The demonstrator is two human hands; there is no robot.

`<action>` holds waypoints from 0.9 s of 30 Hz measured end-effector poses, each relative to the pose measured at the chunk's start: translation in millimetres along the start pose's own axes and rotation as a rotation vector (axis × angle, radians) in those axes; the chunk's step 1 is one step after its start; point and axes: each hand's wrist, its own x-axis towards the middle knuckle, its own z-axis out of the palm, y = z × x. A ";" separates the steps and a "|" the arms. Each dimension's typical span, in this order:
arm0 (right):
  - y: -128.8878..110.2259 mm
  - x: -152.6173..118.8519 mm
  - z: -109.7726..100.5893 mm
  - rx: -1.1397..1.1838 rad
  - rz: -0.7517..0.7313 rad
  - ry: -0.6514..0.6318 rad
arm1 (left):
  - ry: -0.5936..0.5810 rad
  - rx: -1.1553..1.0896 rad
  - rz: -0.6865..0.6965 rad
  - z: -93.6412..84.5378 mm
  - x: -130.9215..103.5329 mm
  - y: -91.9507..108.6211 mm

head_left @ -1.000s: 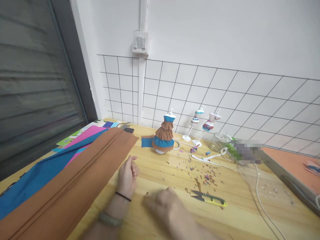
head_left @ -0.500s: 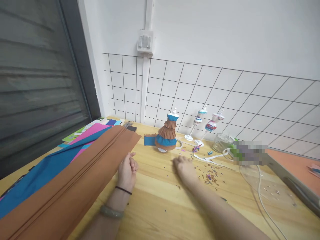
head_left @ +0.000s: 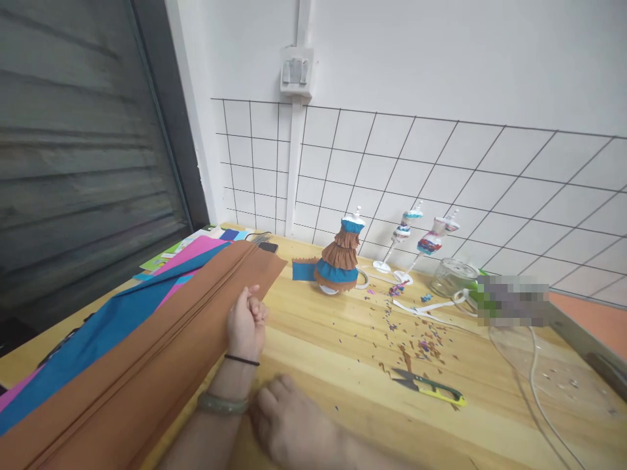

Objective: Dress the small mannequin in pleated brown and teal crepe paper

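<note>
My left hand (head_left: 247, 320) rests against the right edge of a long brown crepe paper sheet (head_left: 161, 352), its fingers curled in and nothing visible in them. Close to my left wrist, low over the table, is my right hand (head_left: 289, 418). Its fingers bend downward, and their undersides are hidden. Thread snips (head_left: 428, 385) with a yellow and dark green handle lie among paper scraps (head_left: 426, 346) to the right. Farther back stands a small dress form (head_left: 340, 254) in a ruffled blue and brown paper dress. A blue paper strip (head_left: 304, 269) lies beside it.
Blue paper (head_left: 98, 339) and pink paper lie left of the brown sheet. Two more small dress forms (head_left: 401, 235) stand by the wire grid (head_left: 362, 143). A clear jar (head_left: 453, 277), white strips and a white cable (head_left: 533, 385) are on the right.
My right hand has moved left and toward me, from beside the scraps to near my left wrist. The snips have come into sight. The whole view has shifted slightly.
</note>
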 end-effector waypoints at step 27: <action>78.4 -104.7 -40.4 0.613 0.921 0.385 | -0.844 0.786 -0.384 -1.9 -61.0 -62.4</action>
